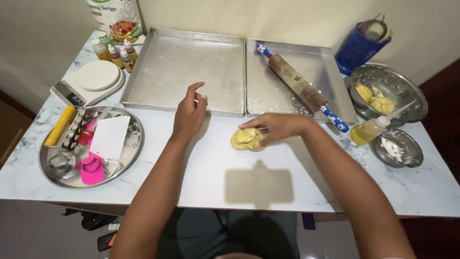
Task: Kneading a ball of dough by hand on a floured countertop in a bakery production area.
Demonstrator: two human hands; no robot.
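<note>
Pressing the yellow dough [247, 139] on the table [211, 163], the right hand [278, 127] grips it; the left hand [190, 114] hovers open. Rolling flat seems next.

- I have one view only, from a camera worn on the head.
- It looks steeply down and forward over the table [239, 192], toward the wall.
- It sits close: both forearms enter from the bottom edge, and the table fills most of the frame.
</note>
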